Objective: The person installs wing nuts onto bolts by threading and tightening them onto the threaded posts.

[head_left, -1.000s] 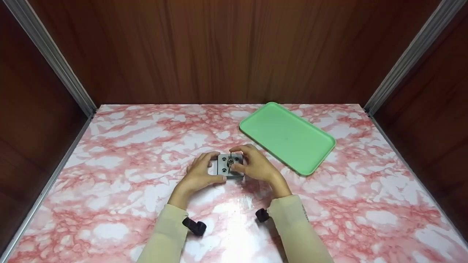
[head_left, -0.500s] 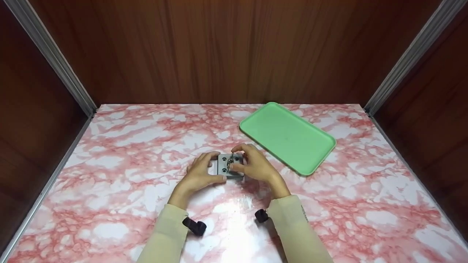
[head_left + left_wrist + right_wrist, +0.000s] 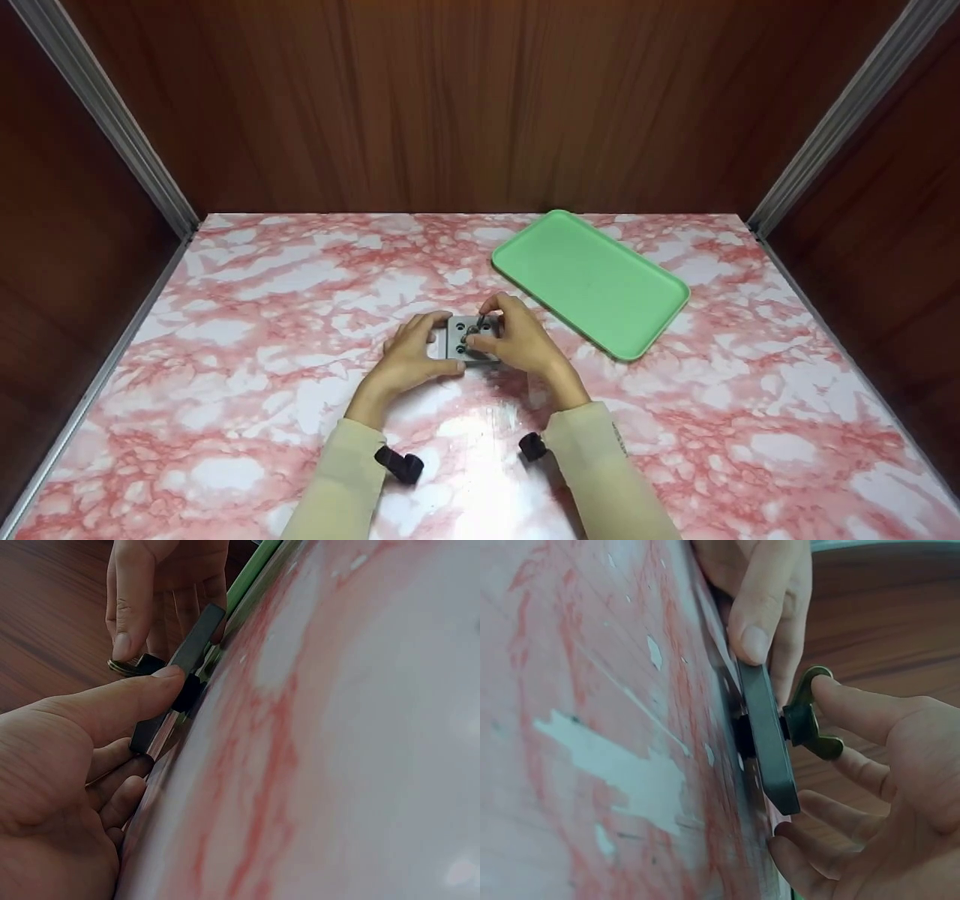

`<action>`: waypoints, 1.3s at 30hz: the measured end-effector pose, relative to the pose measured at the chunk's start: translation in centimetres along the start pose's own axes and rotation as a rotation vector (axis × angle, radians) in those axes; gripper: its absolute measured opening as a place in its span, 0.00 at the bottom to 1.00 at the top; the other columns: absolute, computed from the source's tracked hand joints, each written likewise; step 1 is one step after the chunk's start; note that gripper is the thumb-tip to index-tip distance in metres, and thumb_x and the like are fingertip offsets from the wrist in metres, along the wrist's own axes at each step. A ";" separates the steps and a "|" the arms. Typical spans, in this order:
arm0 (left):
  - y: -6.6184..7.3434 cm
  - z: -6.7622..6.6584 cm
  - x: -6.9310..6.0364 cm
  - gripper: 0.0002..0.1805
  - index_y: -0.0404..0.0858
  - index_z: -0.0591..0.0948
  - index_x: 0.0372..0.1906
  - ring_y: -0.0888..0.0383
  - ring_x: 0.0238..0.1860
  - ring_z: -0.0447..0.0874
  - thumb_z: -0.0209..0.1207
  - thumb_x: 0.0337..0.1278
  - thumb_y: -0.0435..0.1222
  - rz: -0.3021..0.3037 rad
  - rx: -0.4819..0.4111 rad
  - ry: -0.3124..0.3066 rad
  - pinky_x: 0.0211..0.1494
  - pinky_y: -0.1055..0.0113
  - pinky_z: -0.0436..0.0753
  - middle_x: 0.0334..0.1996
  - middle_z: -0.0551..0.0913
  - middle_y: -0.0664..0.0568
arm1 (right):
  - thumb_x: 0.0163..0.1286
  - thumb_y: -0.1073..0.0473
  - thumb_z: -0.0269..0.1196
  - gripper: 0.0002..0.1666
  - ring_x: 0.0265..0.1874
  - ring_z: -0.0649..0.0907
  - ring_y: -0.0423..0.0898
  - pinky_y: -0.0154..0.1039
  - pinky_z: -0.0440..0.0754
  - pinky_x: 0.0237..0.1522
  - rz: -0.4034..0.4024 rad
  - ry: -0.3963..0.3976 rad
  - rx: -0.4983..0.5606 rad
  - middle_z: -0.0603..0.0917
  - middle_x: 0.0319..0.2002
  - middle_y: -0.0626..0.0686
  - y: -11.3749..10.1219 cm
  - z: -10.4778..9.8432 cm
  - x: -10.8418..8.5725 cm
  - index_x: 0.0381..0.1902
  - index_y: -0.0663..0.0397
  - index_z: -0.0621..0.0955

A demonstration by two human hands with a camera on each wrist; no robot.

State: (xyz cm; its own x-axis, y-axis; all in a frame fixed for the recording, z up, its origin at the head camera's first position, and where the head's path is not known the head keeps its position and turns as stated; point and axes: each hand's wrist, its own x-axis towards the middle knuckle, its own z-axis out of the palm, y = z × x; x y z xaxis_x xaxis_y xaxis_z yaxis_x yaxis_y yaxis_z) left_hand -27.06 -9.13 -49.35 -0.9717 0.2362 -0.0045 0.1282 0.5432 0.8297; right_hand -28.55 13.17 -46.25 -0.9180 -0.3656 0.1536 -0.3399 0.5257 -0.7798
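A small grey metal plate (image 3: pixel 454 339) with dark holes near its corners lies level just above the table. My left hand (image 3: pixel 407 361) grips it from the left, thumb on the near edge and fingers at the far edge. From the plate's centre rises a threaded post carrying a brass-coloured wing nut (image 3: pixel 801 722). With thumb and index finger my right hand (image 3: pixel 528 341) pinches the two wings; in the right wrist view its other fingers curl beside the plate (image 3: pixel 766 739). Black hardware shows under the plate, its shape partly hidden.
A light green tray (image 3: pixel 592 285) lies angled behind and right of the hands. The table (image 3: pixel 247 360) has a red and white marbled top, with brown wood-grain panels (image 3: pixel 465 105) at the back and both sides. Each sleeve bears a black wrist camera (image 3: pixel 399 464).
The wing nut has turned clockwise as seen from above, its far wing swinging right. My right fingers turned with it, and the right wrist shifted slightly left. The left hand and plate stayed still.
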 end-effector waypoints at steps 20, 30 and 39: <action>0.0 0.0 0.0 0.50 0.48 0.72 0.76 0.51 0.63 0.71 0.81 0.44 0.44 0.012 -0.005 -0.005 0.68 0.45 0.58 0.67 0.76 0.54 | 0.67 0.54 0.76 0.22 0.37 0.73 0.48 0.44 0.70 0.41 0.107 0.077 -0.016 0.75 0.39 0.55 -0.4 1.0 0.0 0.44 0.58 0.75; 0.0 0.0 0.0 0.50 0.48 0.72 0.77 0.51 0.64 0.71 0.81 0.45 0.44 0.008 0.006 -0.004 0.69 0.43 0.58 0.68 0.76 0.54 | 0.67 0.52 0.76 0.21 0.37 0.73 0.48 0.42 0.71 0.40 0.143 0.127 -0.050 0.74 0.40 0.54 -0.6 1.5 0.0 0.38 0.56 0.75; -0.1 0.0 0.0 0.50 0.48 0.72 0.77 0.51 0.64 0.71 0.81 0.45 0.44 0.014 0.001 -0.007 0.70 0.42 0.57 0.68 0.75 0.53 | 0.67 0.51 0.76 0.22 0.37 0.72 0.48 0.43 0.70 0.41 0.166 0.144 -0.084 0.74 0.39 0.53 -0.7 1.7 0.1 0.32 0.54 0.74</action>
State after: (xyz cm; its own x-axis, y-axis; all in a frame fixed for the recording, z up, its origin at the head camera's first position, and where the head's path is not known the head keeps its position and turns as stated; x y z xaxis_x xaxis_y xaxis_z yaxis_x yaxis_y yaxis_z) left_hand -27.08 -9.17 -49.41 -0.9683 0.2496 0.0027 0.1416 0.5405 0.8293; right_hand -28.08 11.44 -46.76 -0.9804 -0.1585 0.1167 -0.1917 0.6341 -0.7491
